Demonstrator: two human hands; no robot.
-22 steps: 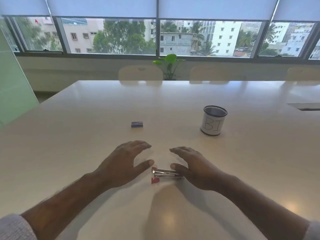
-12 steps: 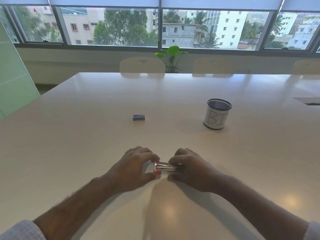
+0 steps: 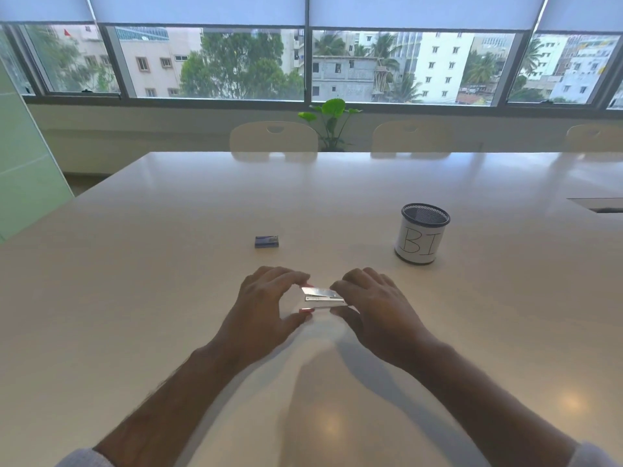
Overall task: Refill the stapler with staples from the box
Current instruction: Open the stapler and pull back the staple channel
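A small stapler (image 3: 322, 298) with a silver metal top and red ends lies between my hands on the white table (image 3: 168, 281). My left hand (image 3: 266, 308) grips its left end with thumb and fingertips. My right hand (image 3: 374, 308) holds its right end, covering that part. The silver top looks lifted at an angle from the body. A small blue staple box (image 3: 267, 241) sits closed on the table beyond my left hand, well apart from both hands.
A black mesh cup (image 3: 422, 233) wrapped in white paper marked "BI" stands to the right, beyond my right hand. Pale chairs (image 3: 273, 136) and a green plant (image 3: 332, 123) line the table's far edge. A slot (image 3: 603, 203) is cut into the table at far right.
Both hands went from hovering open over the stapler to closing on its two ends. The stapler's silver top now sits more raised than before.
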